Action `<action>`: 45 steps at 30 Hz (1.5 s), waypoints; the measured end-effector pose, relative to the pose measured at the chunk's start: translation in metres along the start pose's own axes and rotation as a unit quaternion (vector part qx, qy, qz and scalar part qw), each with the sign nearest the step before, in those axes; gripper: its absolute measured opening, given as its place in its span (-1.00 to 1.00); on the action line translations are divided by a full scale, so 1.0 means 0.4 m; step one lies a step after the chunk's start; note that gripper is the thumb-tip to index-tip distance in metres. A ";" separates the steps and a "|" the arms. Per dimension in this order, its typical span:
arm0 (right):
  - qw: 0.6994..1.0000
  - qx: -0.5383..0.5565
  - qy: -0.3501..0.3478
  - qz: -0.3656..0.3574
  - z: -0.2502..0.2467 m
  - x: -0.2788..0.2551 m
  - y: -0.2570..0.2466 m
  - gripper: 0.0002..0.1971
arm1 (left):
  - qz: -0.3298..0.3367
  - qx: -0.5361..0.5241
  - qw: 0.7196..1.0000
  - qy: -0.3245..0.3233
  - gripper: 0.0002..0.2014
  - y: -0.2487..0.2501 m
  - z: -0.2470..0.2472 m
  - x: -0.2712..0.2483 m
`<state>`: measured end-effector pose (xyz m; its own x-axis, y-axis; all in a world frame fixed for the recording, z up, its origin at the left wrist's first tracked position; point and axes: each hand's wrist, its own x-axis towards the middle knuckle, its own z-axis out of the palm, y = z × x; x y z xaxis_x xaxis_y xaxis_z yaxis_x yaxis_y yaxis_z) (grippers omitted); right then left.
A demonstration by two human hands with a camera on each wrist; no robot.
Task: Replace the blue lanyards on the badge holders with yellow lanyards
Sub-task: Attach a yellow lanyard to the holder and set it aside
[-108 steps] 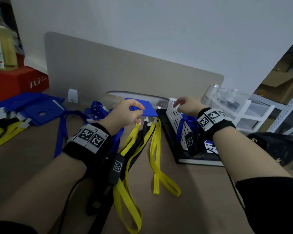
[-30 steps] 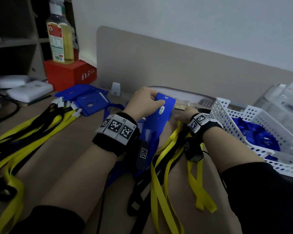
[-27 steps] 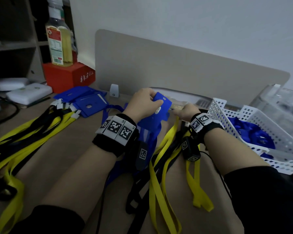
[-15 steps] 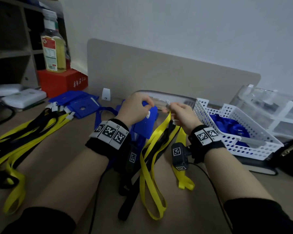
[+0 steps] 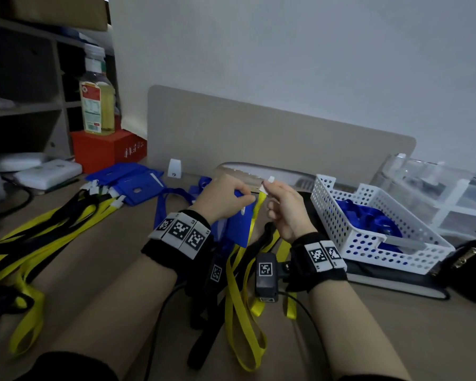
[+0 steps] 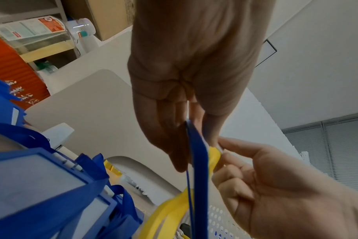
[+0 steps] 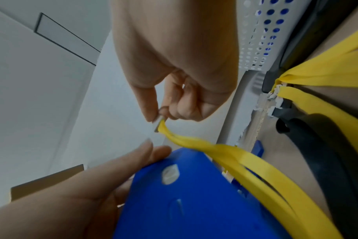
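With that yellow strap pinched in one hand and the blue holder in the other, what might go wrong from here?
The right hand pinches only the small white clip of the yellow lanyard; such a thin grip could slip before the clip reaches the holder. The left hand holds the holder by its top edge, so it might twist. The lanyard's tail hangs among the other straps and may snag or drag them.

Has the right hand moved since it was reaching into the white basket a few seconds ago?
Yes. The right hand has left the white basket, moving left toward the left hand; it now pinches a yellow lanyard's clip beside the blue badge holder.
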<state>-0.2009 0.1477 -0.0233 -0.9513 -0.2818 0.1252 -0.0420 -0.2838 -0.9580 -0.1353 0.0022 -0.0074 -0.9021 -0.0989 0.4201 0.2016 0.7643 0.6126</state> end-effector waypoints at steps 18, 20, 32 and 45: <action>0.993 -0.020 -0.097 0.064 0.009 -0.020 -0.019 -0.85 | 0.007 -0.020 0.999 -0.046 -0.62 0.012 0.007 -0.007; 0.991 -0.041 -0.107 0.070 0.010 -0.020 -0.018 -0.91 | 0.010 -0.015 0.998 -0.054 -0.61 0.009 0.003 -0.006; 0.992 0.018 -0.108 0.059 -0.003 -0.021 -0.020 -0.83 | 0.017 -0.014 0.996 -0.082 -0.49 0.001 -0.003 0.000; 0.994 -0.042 -0.084 0.057 -0.017 -0.018 -0.021 -0.90 | 0.027 0.003 0.995 -0.099 -0.54 -0.003 -0.005 0.001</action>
<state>-0.1960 0.1585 -0.0180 -0.8874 -0.4584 0.0496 0.0306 -0.1658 -0.9857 -0.1351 -0.0002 -0.0067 -0.9474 0.0692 0.3124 0.2503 0.7684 0.5890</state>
